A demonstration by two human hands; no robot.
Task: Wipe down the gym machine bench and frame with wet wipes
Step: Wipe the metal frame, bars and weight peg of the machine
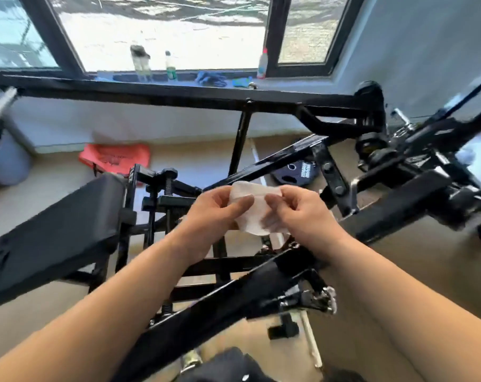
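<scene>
Between both hands' fingers (240, 203), the wet wipe (254, 209) is pinched.

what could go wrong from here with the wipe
1. The left hand and right hand pinch the wipe in the air over the frame; if it slips, it may drop between the bars to the floor.
2. The screw has exposed threads, and the chrome fitting looks knobbly; either could snag or tear the wipe.
3. The wipe is bunched up and the bench is broad, so patches may get missed unless it is spread.
</scene>
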